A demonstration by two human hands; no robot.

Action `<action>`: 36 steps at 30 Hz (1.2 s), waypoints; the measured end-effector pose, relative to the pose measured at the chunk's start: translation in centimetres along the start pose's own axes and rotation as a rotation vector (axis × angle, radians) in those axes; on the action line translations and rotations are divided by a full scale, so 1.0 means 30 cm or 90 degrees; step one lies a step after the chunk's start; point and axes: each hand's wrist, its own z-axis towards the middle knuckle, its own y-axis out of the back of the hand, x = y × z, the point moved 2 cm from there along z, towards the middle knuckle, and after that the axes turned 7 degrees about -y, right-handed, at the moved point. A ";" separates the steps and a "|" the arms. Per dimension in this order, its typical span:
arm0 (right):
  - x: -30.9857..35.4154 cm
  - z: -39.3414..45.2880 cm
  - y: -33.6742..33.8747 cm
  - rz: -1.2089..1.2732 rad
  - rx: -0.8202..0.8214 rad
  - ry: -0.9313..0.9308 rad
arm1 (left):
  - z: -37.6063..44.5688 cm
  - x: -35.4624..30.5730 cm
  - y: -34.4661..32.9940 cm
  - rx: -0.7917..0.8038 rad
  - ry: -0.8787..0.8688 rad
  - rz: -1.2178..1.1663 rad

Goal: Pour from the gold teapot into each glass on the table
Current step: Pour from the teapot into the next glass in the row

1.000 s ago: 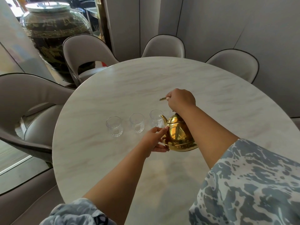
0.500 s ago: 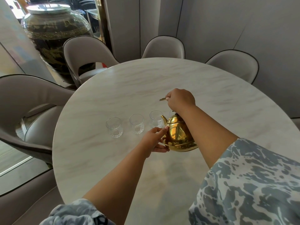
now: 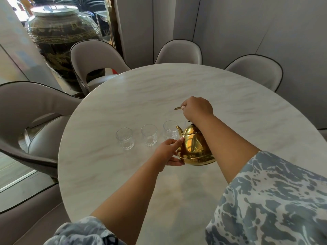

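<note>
A gold teapot [image 3: 194,149] is held over the round marble table [image 3: 177,89], its spout pointing left at the rim of the right glass [image 3: 170,130]. My right hand [image 3: 197,108] is closed around the teapot's handle above the lid. My left hand [image 3: 168,152] rests with spread fingers against the pot's left side and base. Three clear glasses stand in a row; the middle glass [image 3: 149,135] and the left glass [image 3: 124,138] are left of the spout. A further glass may stand behind the pot, mostly hidden.
Grey upholstered chairs ring the table: one at far left [image 3: 35,106], one behind it [image 3: 92,59], one at the back [image 3: 178,52] and one at right [image 3: 256,71]. A big dark ceramic jar [image 3: 58,36] stands behind the chairs at upper left.
</note>
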 end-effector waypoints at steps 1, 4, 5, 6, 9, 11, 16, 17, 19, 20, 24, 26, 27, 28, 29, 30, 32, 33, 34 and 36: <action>-0.001 -0.002 -0.001 0.003 -0.002 0.000 | 0.000 0.001 0.001 -0.001 0.002 0.001; -0.008 -0.017 -0.007 0.015 -0.003 -0.005 | -0.001 0.006 0.003 -0.006 0.008 0.005; -0.012 -0.025 -0.011 0.022 -0.005 -0.005 | 0.000 0.011 0.003 -0.009 0.007 0.008; -0.017 -0.034 -0.014 0.034 -0.008 -0.006 | 0.001 0.016 0.004 -0.014 0.006 0.012; -0.039 -0.064 -0.022 0.082 -0.031 -0.019 | 0.006 0.030 0.012 -0.030 -0.002 0.015; -0.058 -0.090 -0.031 0.116 -0.047 -0.026 | 0.011 0.037 0.018 -0.043 -0.008 0.018; -0.091 -0.150 -0.051 0.173 -0.081 -0.031 | 0.013 0.055 0.021 -0.067 -0.016 0.029; -0.094 -0.158 -0.052 0.181 -0.088 -0.031 | 0.010 0.056 0.023 -0.068 -0.015 0.031; -0.094 -0.171 -0.054 0.195 -0.101 -0.026 | 0.003 0.054 0.032 -0.076 -0.018 0.033; -0.092 -0.177 -0.056 0.204 -0.105 -0.021 | -0.002 0.054 0.039 -0.083 -0.022 0.035; -0.063 -0.188 -0.055 0.218 -0.113 0.005 | -0.030 0.056 0.073 -0.103 -0.036 0.039; -0.040 -0.187 -0.054 0.222 -0.104 0.016 | -0.045 0.056 0.092 -0.109 -0.038 0.041; -0.027 -0.186 -0.054 0.223 -0.099 0.021 | -0.053 0.055 0.101 -0.112 -0.039 0.041; -0.014 -0.185 -0.054 0.223 -0.096 0.027 | -0.061 0.054 0.111 -0.115 -0.039 0.040; 0.000 -0.183 -0.054 0.220 -0.092 0.033 | -0.070 0.054 0.121 -0.118 -0.039 0.039; 0.015 -0.181 -0.055 0.215 -0.088 0.041 | -0.080 0.053 0.130 -0.119 -0.038 0.037; 0.049 -0.175 -0.056 0.201 -0.079 0.060 | -0.098 0.054 0.148 -0.122 -0.033 0.031; 0.066 -0.170 -0.057 0.197 -0.074 0.068 | -0.105 0.055 0.156 -0.124 -0.031 0.029; 0.082 -0.164 -0.059 0.195 -0.066 0.075 | -0.112 0.056 0.163 -0.127 -0.029 0.027; 0.114 -0.147 -0.061 0.186 -0.045 0.086 | -0.125 0.055 0.173 -0.133 -0.029 0.025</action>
